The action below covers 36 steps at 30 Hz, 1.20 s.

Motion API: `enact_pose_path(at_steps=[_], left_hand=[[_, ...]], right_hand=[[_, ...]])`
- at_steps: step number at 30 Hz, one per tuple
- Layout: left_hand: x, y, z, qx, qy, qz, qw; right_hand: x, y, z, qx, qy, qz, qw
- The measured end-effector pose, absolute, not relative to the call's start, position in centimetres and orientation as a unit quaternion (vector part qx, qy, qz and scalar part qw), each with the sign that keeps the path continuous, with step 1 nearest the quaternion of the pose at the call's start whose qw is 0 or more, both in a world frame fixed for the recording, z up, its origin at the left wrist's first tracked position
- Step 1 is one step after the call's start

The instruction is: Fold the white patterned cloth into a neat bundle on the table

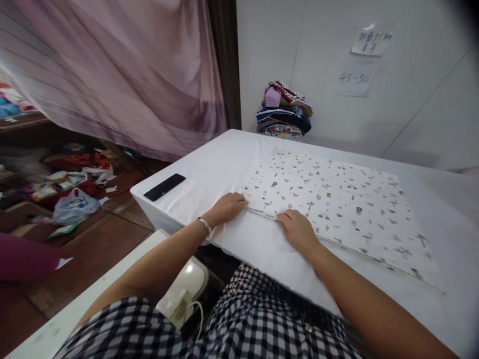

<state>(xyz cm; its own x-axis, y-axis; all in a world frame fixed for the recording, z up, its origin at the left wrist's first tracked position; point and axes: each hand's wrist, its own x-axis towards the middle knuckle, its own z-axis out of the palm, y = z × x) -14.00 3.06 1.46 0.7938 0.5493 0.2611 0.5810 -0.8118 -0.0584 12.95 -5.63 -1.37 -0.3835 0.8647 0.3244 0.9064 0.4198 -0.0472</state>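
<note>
A white cloth [337,199] with small printed figures lies folded flat on the white-covered table [209,164]. Its near edge shows stacked layers. At the cloth's near left corner, my left hand [228,207] is closed on the edge, fingers together; a bracelet circles the wrist. Further right along the same edge, my right hand [297,229] pinches the cloth between thumb and curled fingers. Both fingertips are partly hidden from above.
A black phone [165,187] lies near the table's left corner. Folded clothes [284,112] are stacked behind the table against the wall. A pink curtain [149,65] hangs at the left. Bags [75,205] and boxes crowd the floor. A white stool [185,284] stands below.
</note>
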Motion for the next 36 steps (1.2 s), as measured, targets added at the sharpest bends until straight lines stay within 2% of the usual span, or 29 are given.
enact_pose_path(at_steps=[12, 27, 36], left_hand=[[-13.9, 3.5, 0.6, -0.934, -0.311, -0.136, 0.111], [-14.3, 3.7, 0.8, -0.940, -0.299, -0.160, 0.039], [-14.0, 3.8, 0.7, -0.943, -0.291, -0.145, 0.069]], right_hand=[[13.0, -5.6, -1.4, -0.542, -0.821, -0.056, 0.169], [13.0, -5.6, -1.3, -0.538, -0.822, -0.052, 0.177], [13.1, -5.5, -1.7, -0.540, -0.817, -0.049, 0.197]])
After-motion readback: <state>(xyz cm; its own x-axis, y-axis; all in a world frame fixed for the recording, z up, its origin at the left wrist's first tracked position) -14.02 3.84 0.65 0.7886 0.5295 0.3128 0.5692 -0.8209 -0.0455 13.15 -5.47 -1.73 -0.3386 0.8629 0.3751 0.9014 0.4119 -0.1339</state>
